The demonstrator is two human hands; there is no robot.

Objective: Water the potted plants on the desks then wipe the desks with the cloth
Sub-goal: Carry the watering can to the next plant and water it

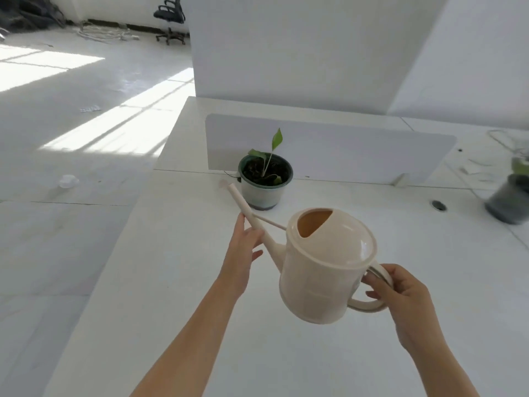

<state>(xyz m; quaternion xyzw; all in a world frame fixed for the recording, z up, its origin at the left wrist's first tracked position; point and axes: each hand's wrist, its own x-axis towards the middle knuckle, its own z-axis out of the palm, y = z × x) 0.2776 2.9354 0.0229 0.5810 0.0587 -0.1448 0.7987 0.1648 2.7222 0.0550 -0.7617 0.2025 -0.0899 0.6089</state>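
A small green plastic pot with a thin leafy seedling (266, 184) stands on the white desk (171, 296). Just behind the pot a low pale-grey divider panel (343, 150) closes that side. Left of the pot, open desk runs to the edge. In front and to the left, the long spout of a cream plastic watering can (326, 270) crosses the way, its tip just beside the pot's wall, with the left hand (243, 253) against it. Right of the pot, open desk reaches a blurred dark pot (509, 202), well apart.
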